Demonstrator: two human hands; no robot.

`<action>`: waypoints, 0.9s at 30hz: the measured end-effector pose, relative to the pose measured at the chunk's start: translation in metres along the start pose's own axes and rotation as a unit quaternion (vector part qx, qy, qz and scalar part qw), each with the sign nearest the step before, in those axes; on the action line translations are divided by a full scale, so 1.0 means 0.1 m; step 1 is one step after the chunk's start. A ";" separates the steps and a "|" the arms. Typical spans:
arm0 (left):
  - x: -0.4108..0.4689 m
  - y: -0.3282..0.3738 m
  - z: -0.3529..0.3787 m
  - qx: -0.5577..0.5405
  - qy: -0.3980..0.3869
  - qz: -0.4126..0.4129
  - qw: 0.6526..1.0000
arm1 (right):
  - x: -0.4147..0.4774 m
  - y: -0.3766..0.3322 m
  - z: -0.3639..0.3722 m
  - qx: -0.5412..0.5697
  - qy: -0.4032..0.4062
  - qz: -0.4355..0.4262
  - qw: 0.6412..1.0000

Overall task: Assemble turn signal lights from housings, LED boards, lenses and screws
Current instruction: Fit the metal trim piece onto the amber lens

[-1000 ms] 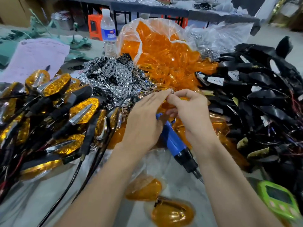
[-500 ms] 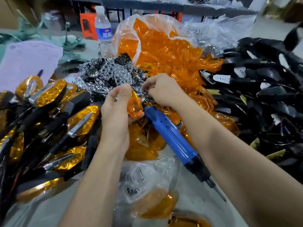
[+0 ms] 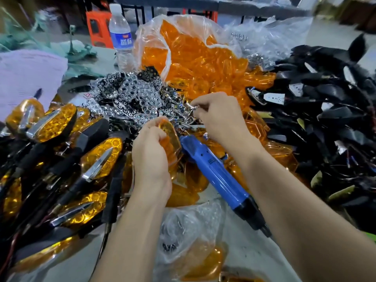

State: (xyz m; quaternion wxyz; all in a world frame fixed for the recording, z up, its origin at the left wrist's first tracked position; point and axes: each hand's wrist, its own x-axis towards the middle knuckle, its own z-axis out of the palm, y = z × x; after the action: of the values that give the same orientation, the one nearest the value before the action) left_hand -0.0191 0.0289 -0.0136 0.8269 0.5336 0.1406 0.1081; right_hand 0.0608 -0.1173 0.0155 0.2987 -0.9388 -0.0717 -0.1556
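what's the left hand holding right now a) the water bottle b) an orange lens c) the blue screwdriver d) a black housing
B: the left hand grips an orange lens in its curled fingers, while the blue screwdriver lies on the pile between the arms and the right hand pinches a small chrome piece.

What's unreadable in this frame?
Head view:
- small shiny part in right hand: too small and blurred to identify
- orange lens in left hand: mostly covered by that hand
- bit of blue screwdriver: behind right forearm
- green device: cut off by right edge
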 end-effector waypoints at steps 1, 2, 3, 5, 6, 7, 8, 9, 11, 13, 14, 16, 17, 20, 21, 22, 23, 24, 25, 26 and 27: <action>0.00 -0.01 0.02 0.015 -0.004 0.000 1.000 | -0.09 0.00 -0.07 0.022 0.024 0.004 0.999; 0.00 -0.01 0.03 0.030 -0.018 0.001 0.999 | -0.19 -0.01 -0.13 0.053 0.042 0.009 0.998; 0.00 -0.03 0.05 0.046 -0.040 0.005 0.998 | -0.29 -0.01 -0.18 0.099 0.050 0.016 0.994; -0.01 -0.04 0.07 0.082 -0.089 0.012 0.993 | -0.51 0.00 -0.26 0.196 0.043 0.028 0.979; -0.03 -0.05 0.08 0.099 -0.106 0.015 0.989 | -0.61 0.00 -0.29 0.234 0.037 0.030 0.971; -0.04 -0.05 0.09 0.110 -0.116 0.020 0.987 | -0.70 0.01 -0.31 0.268 0.034 0.033 0.962; -0.06 -0.05 0.10 0.116 -0.122 0.027 0.985 | -0.77 0.02 -0.31 0.300 0.037 0.036 0.952; -0.07 -0.05 0.10 0.119 -0.128 0.033 0.984 | -0.82 0.05 -0.31 0.327 0.047 0.039 0.943; -0.09 -0.04 0.10 0.118 -0.139 0.037 0.983 | -0.88 0.10 -0.27 0.358 0.075 0.042 0.930; -0.10 -0.01 0.09 0.110 -0.142 0.033 0.983 | -0.92 0.12 -0.21 0.380 0.091 0.049 0.919; -0.11 0.00 0.09 0.108 -0.144 0.031 0.983 | -0.95 0.12 -0.18 0.387 0.090 0.049 0.916; -0.12 0.03 0.08 0.105 -0.154 0.021 0.982 | -0.99 0.14 -0.14 0.388 0.070 0.045 0.918; -0.13 0.03 0.08 0.103 -0.160 0.019 0.982 | -1.00 0.15 -0.13 0.390 0.056 0.043 0.918; -0.17 0.03 0.07 0.113 -0.172 0.031 0.978 | -1.00 0.20 -0.12 0.370 0.018 0.033 0.928; -0.17 0.03 0.07 0.120 -0.172 0.038 0.977 | -1.00 0.20 -0.13 0.358 0.014 0.030 0.933; -0.17 0.02 0.07 0.127 -0.171 0.044 0.976 | -0.99 0.20 -0.13 0.353 0.013 0.031 0.935; -0.17 0.01 0.07 0.133 -0.168 0.047 0.976 | -0.99 0.20 -0.13 0.357 0.015 0.036 0.933; -0.16 0.00 0.06 0.135 -0.166 0.048 0.976 | -1.00 0.20 -0.13 0.367 0.018 0.045 0.929; -0.16 0.00 0.06 0.134 -0.165 0.049 0.976 | -1.01 0.21 -0.13 0.375 0.021 0.053 0.925; -0.17 0.00 0.06 0.133 -0.166 0.050 0.976 | -1.01 0.21 -0.13 0.377 0.024 0.057 0.924; -0.17 0.01 0.06 0.135 -0.168 0.053 0.975 | -1.02 0.22 -0.13 0.374 0.025 0.054 0.925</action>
State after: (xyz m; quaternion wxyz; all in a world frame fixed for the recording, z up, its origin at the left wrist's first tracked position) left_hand -0.0329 0.0183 -0.0088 0.7519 0.6579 -0.0157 0.0406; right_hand -0.0337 -0.1465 -0.0205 0.6382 -0.7569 -0.0662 -0.1245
